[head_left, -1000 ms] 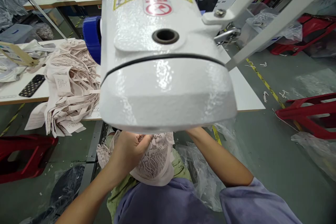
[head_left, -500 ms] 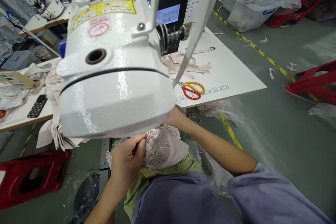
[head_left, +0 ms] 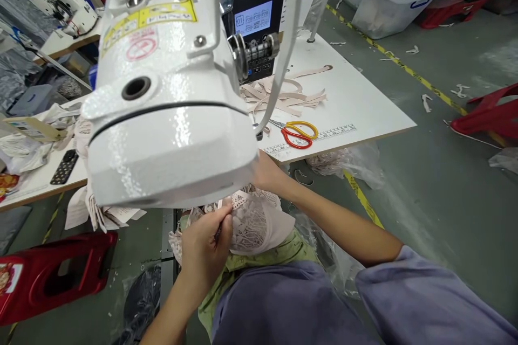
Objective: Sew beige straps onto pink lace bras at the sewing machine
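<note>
A white sewing machine (head_left: 170,145) fills the upper middle of the head view and hides its own needle area. Below its head, a pale pink lace bra cup (head_left: 253,223) hangs over my lap. My left hand (head_left: 208,245) pinches the lace edge between thumb and forefinger, just under the machine. At the machine's right side, my right hand (head_left: 267,172) reaches in beneath the head; its fingers are hidden there, so what they touch cannot be seen.
Red and yellow handled scissors (head_left: 299,133) lie by a printed ruler on the white table (head_left: 364,102). Pale fabric strips (head_left: 291,91) are heaped behind them. A dark phone (head_left: 65,167) rests on the left table. Red stools (head_left: 56,275) and plastic bins (head_left: 388,11) stand on the floor.
The view has shifted slightly, so the machine sits a little further left. My left hand still pinches the lace, and more of the lace edge shows beneath the machine.
</note>
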### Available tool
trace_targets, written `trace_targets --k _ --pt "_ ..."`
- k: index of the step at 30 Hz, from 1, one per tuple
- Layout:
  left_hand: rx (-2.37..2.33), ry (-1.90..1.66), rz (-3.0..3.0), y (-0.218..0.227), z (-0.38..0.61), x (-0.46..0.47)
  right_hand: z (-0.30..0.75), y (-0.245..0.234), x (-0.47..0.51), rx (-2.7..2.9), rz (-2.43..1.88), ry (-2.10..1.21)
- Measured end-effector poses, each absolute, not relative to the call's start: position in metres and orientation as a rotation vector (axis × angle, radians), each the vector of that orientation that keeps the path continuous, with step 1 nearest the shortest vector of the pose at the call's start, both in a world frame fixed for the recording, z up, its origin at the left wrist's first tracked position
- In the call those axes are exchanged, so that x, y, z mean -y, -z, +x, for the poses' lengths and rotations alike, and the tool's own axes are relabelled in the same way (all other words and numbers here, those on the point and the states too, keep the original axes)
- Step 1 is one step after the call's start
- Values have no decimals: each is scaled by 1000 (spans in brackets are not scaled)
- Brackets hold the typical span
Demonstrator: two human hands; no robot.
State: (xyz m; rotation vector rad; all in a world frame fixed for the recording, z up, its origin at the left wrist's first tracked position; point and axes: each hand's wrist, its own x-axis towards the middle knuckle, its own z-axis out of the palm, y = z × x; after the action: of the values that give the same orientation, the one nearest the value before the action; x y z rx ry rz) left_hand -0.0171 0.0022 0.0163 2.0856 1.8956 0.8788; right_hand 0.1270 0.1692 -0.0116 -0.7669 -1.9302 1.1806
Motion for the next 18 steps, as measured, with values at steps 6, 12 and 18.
trace_targets --k 6,12,18 --pt "-1869 -851 2076 -15 -14 0 130 10 -166 1891 -768 -1162" --pt "-1952 -862 2054 -7 -19 8 134 11 -164 1892 -752 -1184" --pt "-2176 -896 2312 -1 9 7 133 14 -159 1869 -827 -1175"
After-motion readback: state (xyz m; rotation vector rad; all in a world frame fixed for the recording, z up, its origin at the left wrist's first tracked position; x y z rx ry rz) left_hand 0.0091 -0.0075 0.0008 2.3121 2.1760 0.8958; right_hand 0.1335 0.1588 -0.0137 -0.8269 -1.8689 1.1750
